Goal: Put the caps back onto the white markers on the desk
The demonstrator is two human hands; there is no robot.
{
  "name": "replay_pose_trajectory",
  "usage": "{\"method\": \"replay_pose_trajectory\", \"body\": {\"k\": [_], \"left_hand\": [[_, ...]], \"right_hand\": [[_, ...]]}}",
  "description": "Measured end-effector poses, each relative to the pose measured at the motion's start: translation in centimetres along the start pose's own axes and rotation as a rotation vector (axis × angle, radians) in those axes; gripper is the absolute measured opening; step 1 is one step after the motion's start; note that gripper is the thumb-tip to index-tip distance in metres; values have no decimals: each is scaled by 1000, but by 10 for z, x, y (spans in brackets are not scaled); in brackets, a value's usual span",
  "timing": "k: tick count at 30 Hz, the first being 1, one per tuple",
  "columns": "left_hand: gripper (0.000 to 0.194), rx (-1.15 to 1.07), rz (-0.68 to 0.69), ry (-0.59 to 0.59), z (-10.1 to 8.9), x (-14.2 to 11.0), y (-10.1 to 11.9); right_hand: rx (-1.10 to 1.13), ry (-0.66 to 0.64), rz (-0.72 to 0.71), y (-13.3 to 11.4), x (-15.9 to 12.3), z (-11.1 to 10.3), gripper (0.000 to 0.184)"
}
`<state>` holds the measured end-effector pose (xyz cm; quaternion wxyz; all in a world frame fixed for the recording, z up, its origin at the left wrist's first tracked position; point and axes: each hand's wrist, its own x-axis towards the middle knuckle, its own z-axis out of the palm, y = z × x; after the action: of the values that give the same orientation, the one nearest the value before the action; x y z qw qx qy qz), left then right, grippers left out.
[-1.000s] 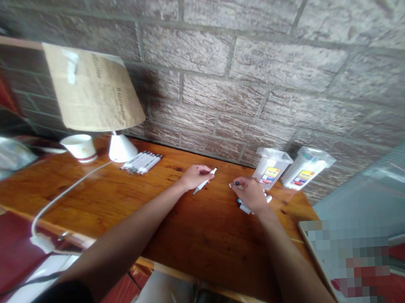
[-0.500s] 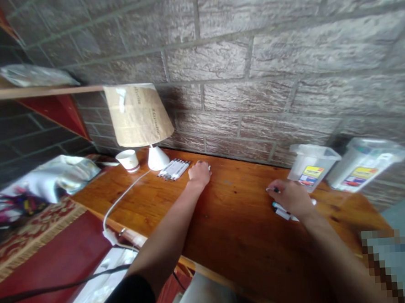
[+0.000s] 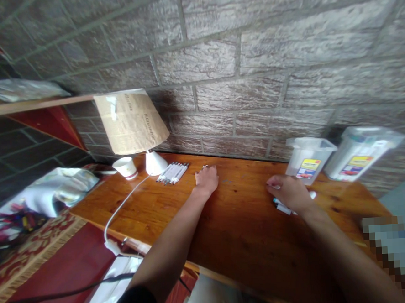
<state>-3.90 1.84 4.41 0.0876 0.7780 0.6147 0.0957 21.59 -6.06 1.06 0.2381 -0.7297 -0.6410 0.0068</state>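
My left hand [image 3: 207,178] rests low over the desk, fingers curled. A small pale and dark end, like a marker's, peeks out past them. Left of it lies a row of several white markers [image 3: 172,173] with dark ends, side by side near the lamp base. My right hand [image 3: 289,192] has thumb and fingers pinched together; whatever is between them is hidden. Beneath that hand lie several loose white markers [image 3: 282,206], partly covered, one with a teal end. A clear plastic container [image 3: 294,164] with a yellow label stands just behind it.
A second clear container [image 3: 352,158] stands at the right. To the left are a lamp [image 3: 132,124], a paper cup [image 3: 125,167] and a white cord [image 3: 121,204] hanging over the edge of the wooden desk [image 3: 235,241]. Behind rises a brick-patterned wall [image 3: 197,60].
My left hand has shifted slightly right, away from the marker row. The black piece at my right fingertips no longer shows; that hand stays above the loose markers. The view has tilted a little.
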Motion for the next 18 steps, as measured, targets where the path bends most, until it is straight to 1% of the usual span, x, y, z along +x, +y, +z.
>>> {"method": "replay_pose_trajectory", "body": {"k": [4,9,15,17,18], "left_hand": [[21,-32,5,-5,0,4,-6],[26,-60,11,45,5,9,-7],[33,-115,-33,109,5,10,-10],[33,-149,-58,95,5,12,-13],[29,-172,-58,75,5,14,-15]], "right_hand": [[-6,-13,23,-5,-1,-3,14],[-31,-51,21,-10,-2,-7,17],[-41,-39,24,-12,-2,-9,17],[-49,-37,40,-14,-2,-9,17],[-53,-41,47,-15,-2,-9,18]]}}
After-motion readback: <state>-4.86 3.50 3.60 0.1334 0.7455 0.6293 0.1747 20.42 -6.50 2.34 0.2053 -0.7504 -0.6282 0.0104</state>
